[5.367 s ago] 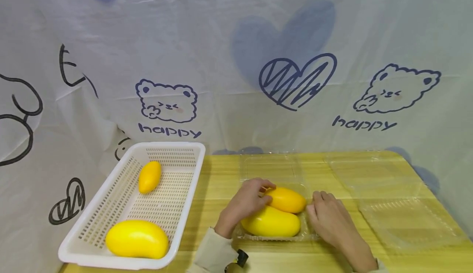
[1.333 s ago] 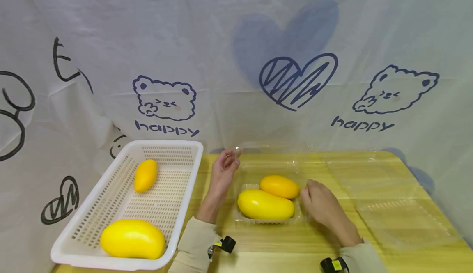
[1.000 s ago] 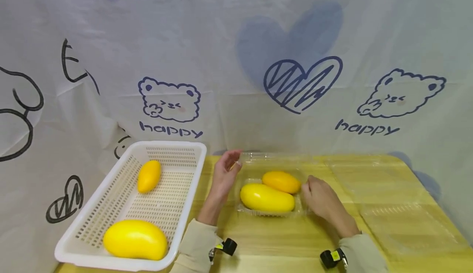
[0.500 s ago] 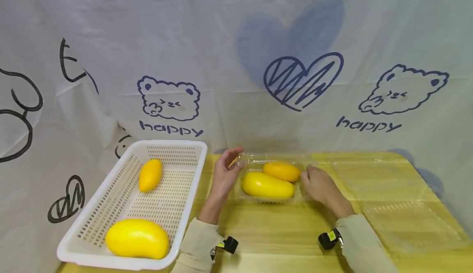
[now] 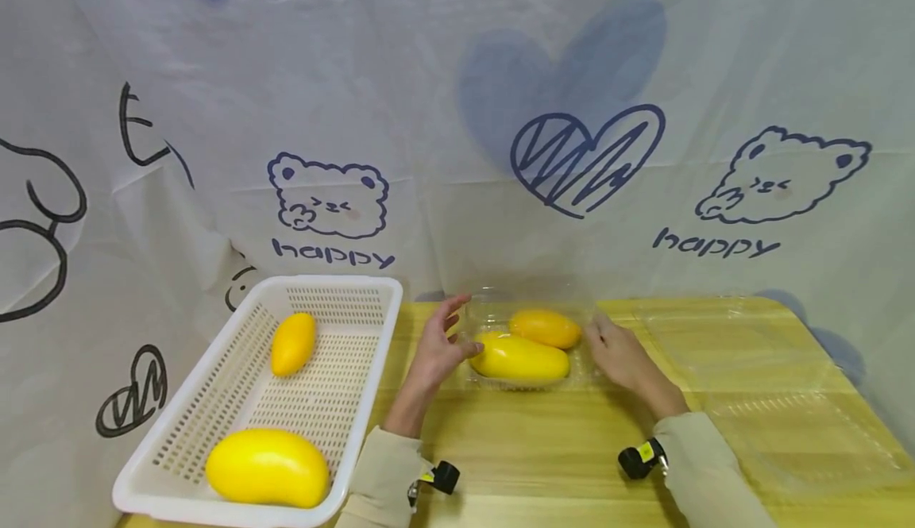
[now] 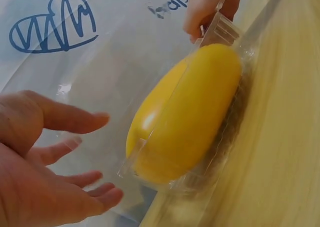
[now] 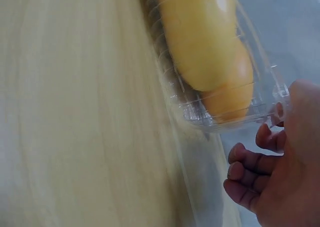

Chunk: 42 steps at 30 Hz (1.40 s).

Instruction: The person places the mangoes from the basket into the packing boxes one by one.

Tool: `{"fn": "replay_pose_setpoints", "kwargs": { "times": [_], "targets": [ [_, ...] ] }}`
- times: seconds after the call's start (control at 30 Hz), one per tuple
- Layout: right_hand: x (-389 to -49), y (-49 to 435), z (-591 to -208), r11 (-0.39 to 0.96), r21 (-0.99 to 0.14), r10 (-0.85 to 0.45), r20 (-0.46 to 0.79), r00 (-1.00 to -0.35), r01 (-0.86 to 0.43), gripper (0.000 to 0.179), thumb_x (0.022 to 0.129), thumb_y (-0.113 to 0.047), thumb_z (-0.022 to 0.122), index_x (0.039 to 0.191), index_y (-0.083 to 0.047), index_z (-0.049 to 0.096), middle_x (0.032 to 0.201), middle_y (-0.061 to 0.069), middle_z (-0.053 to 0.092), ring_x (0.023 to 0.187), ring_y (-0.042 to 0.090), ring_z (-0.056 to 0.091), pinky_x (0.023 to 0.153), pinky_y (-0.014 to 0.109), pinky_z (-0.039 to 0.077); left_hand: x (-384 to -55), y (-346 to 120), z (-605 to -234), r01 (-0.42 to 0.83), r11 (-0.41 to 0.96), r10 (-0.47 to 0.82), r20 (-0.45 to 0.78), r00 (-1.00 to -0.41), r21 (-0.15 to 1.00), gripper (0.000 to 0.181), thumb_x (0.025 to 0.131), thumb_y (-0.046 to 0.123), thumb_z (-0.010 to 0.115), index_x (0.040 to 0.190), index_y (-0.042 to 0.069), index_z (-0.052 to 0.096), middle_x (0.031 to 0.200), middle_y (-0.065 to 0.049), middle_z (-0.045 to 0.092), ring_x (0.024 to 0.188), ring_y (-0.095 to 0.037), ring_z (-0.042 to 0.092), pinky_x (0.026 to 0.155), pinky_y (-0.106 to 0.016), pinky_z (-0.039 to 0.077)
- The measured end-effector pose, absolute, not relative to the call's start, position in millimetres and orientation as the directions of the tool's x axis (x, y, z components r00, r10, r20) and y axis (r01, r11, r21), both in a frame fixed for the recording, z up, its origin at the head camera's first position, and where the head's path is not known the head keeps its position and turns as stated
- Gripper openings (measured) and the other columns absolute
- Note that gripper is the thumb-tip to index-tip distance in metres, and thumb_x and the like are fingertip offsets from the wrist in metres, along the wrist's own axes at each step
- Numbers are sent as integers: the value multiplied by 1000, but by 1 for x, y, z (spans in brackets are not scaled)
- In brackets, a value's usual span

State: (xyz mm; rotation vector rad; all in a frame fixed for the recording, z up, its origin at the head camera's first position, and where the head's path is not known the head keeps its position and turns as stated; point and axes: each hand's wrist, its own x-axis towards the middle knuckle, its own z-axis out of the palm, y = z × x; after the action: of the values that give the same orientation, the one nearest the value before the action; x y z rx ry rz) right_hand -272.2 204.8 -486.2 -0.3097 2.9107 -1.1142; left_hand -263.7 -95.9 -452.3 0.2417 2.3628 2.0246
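Observation:
A clear plastic clamshell box [image 5: 525,386] stands at the table's back edge, holding two mangoes. The larger yellow mango [image 5: 525,360] lies in front of the smaller orange-yellow mango [image 5: 545,329]. At the box's left end is my left hand [image 5: 438,345]; in the left wrist view its spread fingers [image 6: 75,122] hold nothing, apart from the box. My right hand [image 5: 620,353] pinches the box's right edge between thumb and forefinger, as the right wrist view shows, with the other fingers [image 7: 247,194] curled below. The raised clear lid is only faintly visible behind the fruit.
A white perforated basket [image 5: 364,409] on the left holds a small mango [image 5: 293,344] and a large mango [image 5: 268,467]. Another clear plastic box [image 5: 801,433] lies unfolded at the right. A printed cloth [image 5: 457,218] hangs behind the wooden table [image 5: 529,456].
The box with its two mangoes has shifted towards the back of the table. My left hand has gone from a mango to the lid's edge, and its fingers are now spread free.

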Motion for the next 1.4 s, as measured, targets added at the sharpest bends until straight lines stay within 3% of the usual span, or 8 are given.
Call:
{"fn": "replay_pose_setpoints", "kwargs": {
  "times": [0.13, 0.23, 0.4, 0.73, 0.93, 1.27, 1.4],
  "targets": [
    [-266, 207, -486, 674, -727, -174, 19, -985, -133, 34, 113, -32, 28, 105, -4, 46, 79, 9, 47, 66, 22, 44, 61, 35, 39, -262, -100, -454, 53, 229, 225, 0, -974, 972, 98, 74, -15, 77, 158, 15, 36, 162, -27, 25, 144, -53, 29, 106, -63, 42],
    [-261, 209, -487, 635, -768, -151, -14, -988, -86, 42, 113, -40, 28, 105, -3, 47, 83, 10, 49, 69, 23, 46, 64, 36, 40, -261, -103, -455, 40, 241, 290, -33, -956, 970, 105, 75, -14, 76, 162, 16, 27, 163, -32, 17, 142, -58, 27, 99, -60, 50],
    [-254, 211, -492, 537, -843, -129, -59, -990, -20, 46, 112, -46, 31, 101, -4, 47, 84, 10, 51, 70, 24, 47, 65, 36, 41, -258, -106, -456, 12, 239, 344, -73, -936, 971, 111, 76, -14, 76, 165, 19, 17, 163, -35, 11, 141, -61, 27, 100, -61, 49],
    [-245, 212, -492, 369, -929, -125, -27, -992, -21, 31, 114, -21, 31, 103, 3, 46, 83, 10, 52, 71, 20, 48, 62, 29, 43, -256, -107, -459, 41, 273, 359, -62, -931, 961, 109, 79, -12, 76, 165, 17, 15, 161, -36, 15, 140, -59, 33, 102, -61, 47],
    [-236, 214, -488, 378, -925, -119, -6, -993, -40, 36, 115, -24, 29, 102, 3, 49, 83, 12, 53, 71, 20, 48, 61, 28, 42, -253, -108, -458, 49, 254, 373, -51, -926, 966, 108, 80, -14, 73, 165, 14, 13, 162, -37, 12, 140, -60, 31, 102, -59, 48],
    [-223, 219, -484, 435, -899, -120, 4, -993, -56, 35, 112, -26, 42, 118, 7, 53, 90, 15, 60, 77, 23, 54, 65, 31, 48, -250, -107, -458, 76, 248, 388, -28, -921, 966, 113, 75, -20, 71, 165, 11, 11, 161, -38, 9, 138, -62, 32, 95, -52, 55],
    [-221, 218, -482, 465, -884, -111, 0, -994, -52, 37, 111, -26, 47, 123, 8, 54, 91, 14, 62, 79, 25, 57, 67, 32, 51, -249, -106, -457, 101, 301, 370, -19, -929, 948, 113, 74, -19, 74, 165, 9, 12, 162, -37, 12, 137, -61, 35, 99, -55, 52]
  ]
}}
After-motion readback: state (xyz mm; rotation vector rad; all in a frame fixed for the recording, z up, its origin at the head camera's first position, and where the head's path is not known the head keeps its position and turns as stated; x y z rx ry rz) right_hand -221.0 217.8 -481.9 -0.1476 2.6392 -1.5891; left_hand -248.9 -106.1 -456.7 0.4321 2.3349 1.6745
